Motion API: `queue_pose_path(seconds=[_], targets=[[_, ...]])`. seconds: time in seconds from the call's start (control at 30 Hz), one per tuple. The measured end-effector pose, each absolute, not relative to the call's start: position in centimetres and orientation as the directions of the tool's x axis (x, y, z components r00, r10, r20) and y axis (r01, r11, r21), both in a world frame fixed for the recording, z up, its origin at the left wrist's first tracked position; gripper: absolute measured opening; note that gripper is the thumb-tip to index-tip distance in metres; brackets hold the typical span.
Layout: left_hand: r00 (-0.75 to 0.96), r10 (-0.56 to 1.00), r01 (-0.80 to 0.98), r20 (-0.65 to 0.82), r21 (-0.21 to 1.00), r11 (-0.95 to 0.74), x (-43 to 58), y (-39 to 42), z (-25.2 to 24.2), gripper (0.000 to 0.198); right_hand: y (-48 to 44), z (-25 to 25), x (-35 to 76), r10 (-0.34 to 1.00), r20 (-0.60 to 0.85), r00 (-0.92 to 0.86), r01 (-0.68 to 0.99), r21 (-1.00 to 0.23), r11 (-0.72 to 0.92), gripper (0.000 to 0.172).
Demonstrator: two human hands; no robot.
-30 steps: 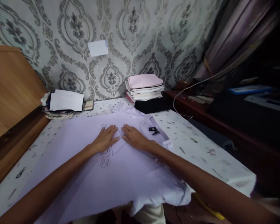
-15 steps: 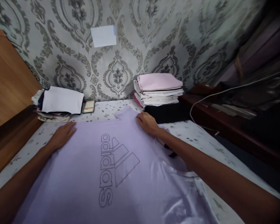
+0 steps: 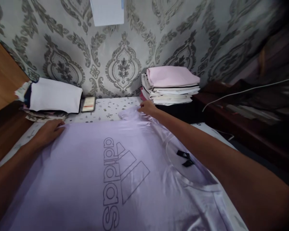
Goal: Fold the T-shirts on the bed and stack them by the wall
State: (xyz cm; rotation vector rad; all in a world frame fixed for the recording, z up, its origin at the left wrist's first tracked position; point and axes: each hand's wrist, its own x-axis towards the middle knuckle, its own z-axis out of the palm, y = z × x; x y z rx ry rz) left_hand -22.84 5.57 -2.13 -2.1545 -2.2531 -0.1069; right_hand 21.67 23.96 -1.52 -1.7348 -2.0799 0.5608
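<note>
A lilac T-shirt (image 3: 86,179) with an outlined adidas print lies spread sideways, its neckline and black labels (image 3: 185,158) toward the right. My left hand (image 3: 49,131) is at the far left corner by the hem, thumb and fingers closed on the fabric edge. At the far side, the fingers of my right hand (image 3: 148,107) pinch the shirt by its sleeve (image 3: 130,113). Shiny creases run across the shoulder below my right forearm.
Folded clothes with a white piece on top (image 3: 55,96) sit at the back left, beside a small blurred packet (image 3: 88,104). A stack with a pink garment on top (image 3: 172,76) stands on black cloth (image 3: 177,113) near the patterned wall (image 3: 122,64). A white cable (image 3: 245,89) crosses at right.
My right hand has moved slightly away from me and pulls the sleeve and shoulder flatter, uncovering the neckline and labels. My left hand has gone from lying flat to gripping the hem corner.
</note>
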Motion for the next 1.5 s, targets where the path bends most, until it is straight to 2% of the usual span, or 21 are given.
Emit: queue_pose_path(seconds=[0.1, 0.2, 0.3, 0.37, 0.4, 0.47, 0.53, 0.6, 0.67, 0.73, 0.8, 0.87, 0.93, 1.1, 1.33, 1.5], targets=[[-0.028, 0.994, 0.998, 0.106, 0.056, 0.022, -22.6, 5.3, -0.9, 0.031, 22.6, 0.1, 22.4, 0.99, 0.074, -0.121, 0.774, -0.617, 0.141, 0.007], [-0.113, 0.979, 0.99, 0.169, 0.102, 0.096, -21.7, 3.9, 0.0, 0.027, 20.1, 2.1, 23.7, 0.988, 0.129, -0.085, 0.706, -0.692, 0.151, 0.008], [-0.173, 0.97, 0.983, 0.174, 0.094, 0.158, -21.1, 1.5, 0.5, 0.024, 15.6, 3.5, 25.6, 0.971, 0.215, -0.104, 0.525, -0.817, 0.237, 0.013], [-0.118, 0.974, 0.992, 0.194, 0.076, 0.105, -21.1, -0.3, 0.4, 0.024, 11.2, 3.4, 27.1, 0.949, 0.286, -0.131, 0.381, -0.869, 0.315, 0.015], [-0.078, 0.975, 0.995, 0.207, 0.07, 0.065, -21.2, -1.2, 0.2, 0.025, 8.6, 2.9, 27.9, 0.939, 0.309, -0.151, 0.363, -0.866, 0.343, 0.014], [-0.009, 0.976, 0.998, 0.219, 0.06, -0.005, -21.8, -2.6, -0.7, 0.023, 3.4, 1.4, 29.4, 0.932, 0.312, -0.183, 0.442, -0.821, 0.362, 0.008], [0.037, 0.975, 0.998, 0.22, 0.047, -0.048, -22.3, -3.6, -1.6, 0.02, -1.1, -0.3, 30.7, 0.9, 0.289, -0.327, 0.547, -0.719, 0.429, 0.004], [0.051, 0.973, 0.998, 0.226, 0.031, -0.059, -22.6, -4.1, -2.3, 0.02, -3.9, -1.7, 31.8, 0.837, 0.261, -0.481, 0.568, -0.634, 0.524, 0.014], [0.049, 0.971, 0.998, 0.236, 0.014, -0.053, -22.5, -4.3, -2.5, 0.021, -4.6, -2.2, 32.5, 0.825, 0.267, -0.498, 0.577, -0.608, 0.545, 0.023], [0.053, 0.972, 0.998, 0.227, 0.002, -0.055, -22.3, -4.4, -2.4, 0.023, -3.3, -1.9, 32.9, 0.902, 0.249, -0.352, 0.637, -0.642, 0.426, 0.028], [0.051, 0.976, 0.999, 0.212, 0.001, -0.052, -21.9, -4.4, -2.1, 0.026, -0.8, -1.4, 33.0, 0.983, 0.121, -0.137, 0.705, -0.685, 0.183, 0.027], [0.033, 0.978, 0.999, 0.204, 0.002, -0.034, -21.6, -4.4, -2.0, 0.028, 2.2, -0.8, 32.8, 0.999, -0.026, 0.034, 0.739, -0.673, -0.043, 0.023], [0.009, 0.978, 1.0, 0.206, 0.003, -0.01, -21.4, -4.5, -2.0, 0.029, 4.9, -0.5, 32.7, 0.99, -0.085, 0.114, 0.763, -0.63, -0.142, 0.018], [-0.022, 0.974, 1.0, 0.226, 0.026, 0.016, -21.6, -4.6, -2.5, 0.026, 8.3, -0.7, 32.7, 0.974, -0.094, 0.204, 0.822, -0.524, -0.223, 0.021], [-0.046, 0.974, 0.998, 0.224, 0.04, 0.038, -20.7, -5.0, -2.1, 0.026, 8.4, -1.5, 32.8, 0.966, -0.091, 0.242, 0.867, -0.426, -0.257, 0.013], [-0.026, 0.975, 0.999, 0.223, 0.045, 0.017, -21.5, -4.9, -2.7, 0.027, 8.8, -1.9, 33.1, 0.961, -0.002, 0.277, 0.897, -0.36, -0.259, 0.023]])
